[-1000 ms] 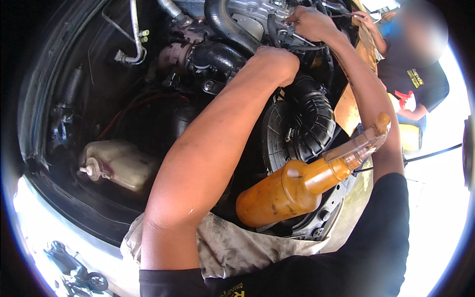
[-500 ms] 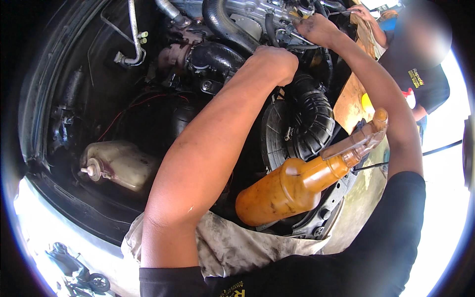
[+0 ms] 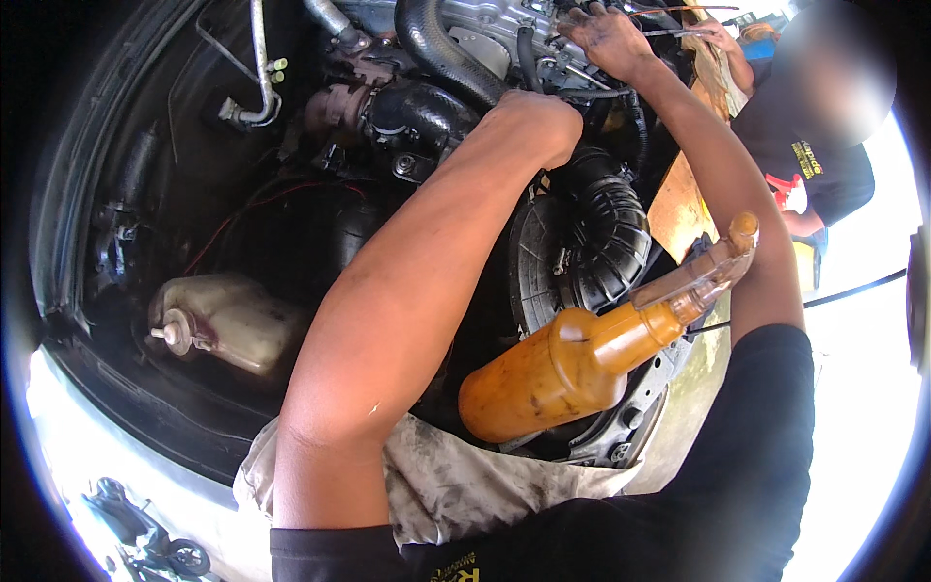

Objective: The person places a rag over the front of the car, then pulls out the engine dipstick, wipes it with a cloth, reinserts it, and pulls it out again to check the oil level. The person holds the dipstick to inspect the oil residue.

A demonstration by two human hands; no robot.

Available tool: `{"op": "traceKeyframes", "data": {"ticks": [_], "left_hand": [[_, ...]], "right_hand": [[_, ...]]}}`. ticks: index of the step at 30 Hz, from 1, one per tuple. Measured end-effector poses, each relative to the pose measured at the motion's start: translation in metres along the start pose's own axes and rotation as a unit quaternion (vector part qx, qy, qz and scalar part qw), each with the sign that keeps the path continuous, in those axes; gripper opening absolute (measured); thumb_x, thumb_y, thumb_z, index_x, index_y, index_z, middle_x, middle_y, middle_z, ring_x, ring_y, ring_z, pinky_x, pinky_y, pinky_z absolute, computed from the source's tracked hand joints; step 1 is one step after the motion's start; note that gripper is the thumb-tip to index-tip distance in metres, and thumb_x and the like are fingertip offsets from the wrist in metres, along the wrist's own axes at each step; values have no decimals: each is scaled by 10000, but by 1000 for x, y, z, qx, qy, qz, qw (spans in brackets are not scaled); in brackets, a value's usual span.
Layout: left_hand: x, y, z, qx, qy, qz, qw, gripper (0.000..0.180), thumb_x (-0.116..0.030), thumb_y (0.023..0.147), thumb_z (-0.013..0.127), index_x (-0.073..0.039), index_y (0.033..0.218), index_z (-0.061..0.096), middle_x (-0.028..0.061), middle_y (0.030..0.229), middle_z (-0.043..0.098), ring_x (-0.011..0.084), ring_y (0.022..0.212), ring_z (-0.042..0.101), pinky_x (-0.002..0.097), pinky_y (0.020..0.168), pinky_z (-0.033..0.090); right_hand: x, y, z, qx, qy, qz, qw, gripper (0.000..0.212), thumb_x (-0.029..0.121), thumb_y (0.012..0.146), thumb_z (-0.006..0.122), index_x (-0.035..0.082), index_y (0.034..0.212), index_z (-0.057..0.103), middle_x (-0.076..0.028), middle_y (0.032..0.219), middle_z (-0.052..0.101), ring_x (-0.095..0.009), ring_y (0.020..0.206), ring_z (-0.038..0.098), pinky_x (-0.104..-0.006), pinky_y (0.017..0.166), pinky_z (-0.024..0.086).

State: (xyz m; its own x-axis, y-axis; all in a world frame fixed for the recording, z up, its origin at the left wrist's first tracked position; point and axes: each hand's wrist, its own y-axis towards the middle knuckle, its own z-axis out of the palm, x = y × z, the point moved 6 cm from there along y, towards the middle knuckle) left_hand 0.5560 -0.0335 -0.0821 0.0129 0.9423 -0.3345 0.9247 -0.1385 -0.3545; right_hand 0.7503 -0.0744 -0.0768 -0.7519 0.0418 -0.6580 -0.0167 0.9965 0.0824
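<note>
My left hand point(image 3: 543, 121) reaches down into the engine bay beside a thick black hose point(image 3: 441, 58). Its wrist is bent and the fingers are hidden below it, so what they touch cannot be seen. Farther right, my right hand point(image 3: 609, 43) is over the far side of the engine point(image 3: 475, 29), its smudged fingers stretched out and apart. No object shows in it. Between my forearms, a ribbed black air intake hose point(image 3: 616, 228) curves down. An orange bottle point(image 3: 543, 378) with a clear plastic top lies tilted at the bay's near edge.
A stained cloth point(image 3: 465, 480) covers the near edge. At left sits a whitish plastic reservoir point(image 3: 228, 320). A co-worker point(image 3: 805, 145) stands at right, one hand point(image 3: 718, 37) by a thin metal rod, a red spray head point(image 3: 784, 189) near the other. A motorcycle point(image 3: 145, 529) stands lower left.
My right hand has shifted slightly up and left, and its fingers have spread. My left hand stays in place. The red spray head beside the co-worker has moved left and down.
</note>
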Motion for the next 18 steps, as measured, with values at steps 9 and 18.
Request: {"op": "traceKeyframes", "data": {"ticks": [9, 18], "left_hand": [[-2, 2, 1, 4, 17, 11, 1000, 354, -128, 915, 631, -194, 1243, 746, 132, 1283, 724, 344, 1178, 689, 454, 978, 554], [-5, 0, 0, 3, 7, 8, 1000, 375, -119, 911, 633, -201, 1261, 738, 121, 1293, 722, 337, 1191, 684, 455, 984, 552]], "right_hand": [[18, 25, 3, 41, -1, -55, 998, 102, 255, 863, 626, 167, 849, 677, -39, 877, 689, -264, 895, 684, -467, 845, 499], [11, 15, -10, 51, -36, -41, 997, 110, 243, 873, 623, 147, 843, 668, -32, 876, 682, -262, 915, 682, -470, 857, 505]]}}
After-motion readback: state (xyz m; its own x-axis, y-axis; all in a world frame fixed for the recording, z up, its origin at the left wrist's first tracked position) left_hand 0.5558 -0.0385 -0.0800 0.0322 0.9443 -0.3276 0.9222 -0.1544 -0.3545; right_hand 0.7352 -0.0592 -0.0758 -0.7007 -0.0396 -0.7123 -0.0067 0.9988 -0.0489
